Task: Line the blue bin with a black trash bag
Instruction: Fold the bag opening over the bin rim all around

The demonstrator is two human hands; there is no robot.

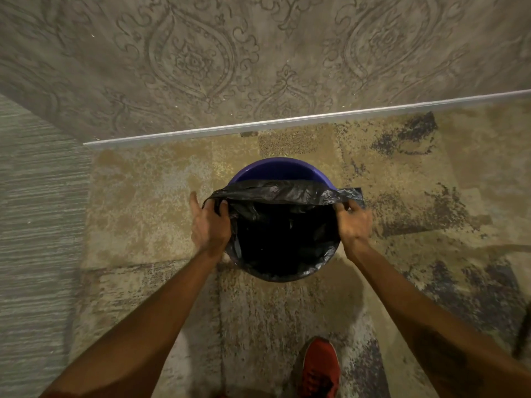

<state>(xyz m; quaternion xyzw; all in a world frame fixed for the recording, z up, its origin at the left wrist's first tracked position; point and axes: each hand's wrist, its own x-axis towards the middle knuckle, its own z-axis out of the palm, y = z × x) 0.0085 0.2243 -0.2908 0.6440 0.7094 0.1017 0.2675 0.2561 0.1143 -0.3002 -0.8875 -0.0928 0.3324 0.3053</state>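
Each hand, left hand (211, 222) and right hand (355, 222), pinches the black trash bag (283, 193) stretched left-to-right across the upright blue bin (283, 168).

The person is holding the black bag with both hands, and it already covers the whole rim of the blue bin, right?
Not quite. In the head view both hands, left hand and right hand, hold the black bag, but the blue bin still shows bare rim at its far side.

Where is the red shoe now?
In the head view, the red shoe is at the bottom edge, right of centre, on the carpet nearer than the blue bin.
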